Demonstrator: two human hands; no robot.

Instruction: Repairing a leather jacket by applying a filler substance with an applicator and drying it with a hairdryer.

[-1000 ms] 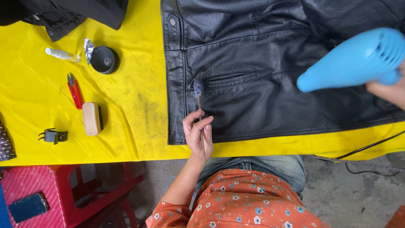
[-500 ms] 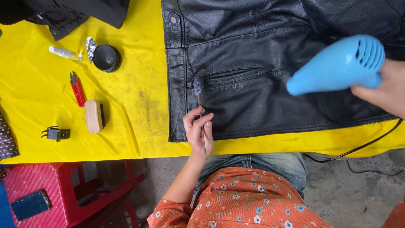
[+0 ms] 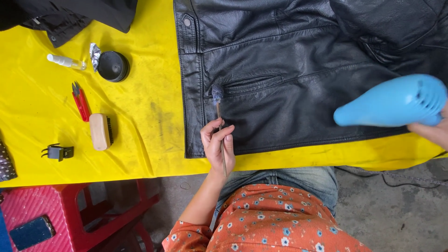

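A black leather jacket lies spread on a yellow-covered table. My left hand grips a thin stick dauber whose fuzzy tip touches the jacket at the left end of a slit pocket. My right hand, at the right edge of view, holds a light blue hair dryer above the jacket's lower hem, with its nozzle pointing left toward the pocket.
On the yellow cover to the left lie a round black tin, a foil scrap, a small clear bottle, red snips, a wooden brush and a black clip. A red stool holding a phone stands below.
The hair dryer swung left over the jacket, then came back right and lower toward the hem. My left hand and the dauber stayed at the pocket's end.
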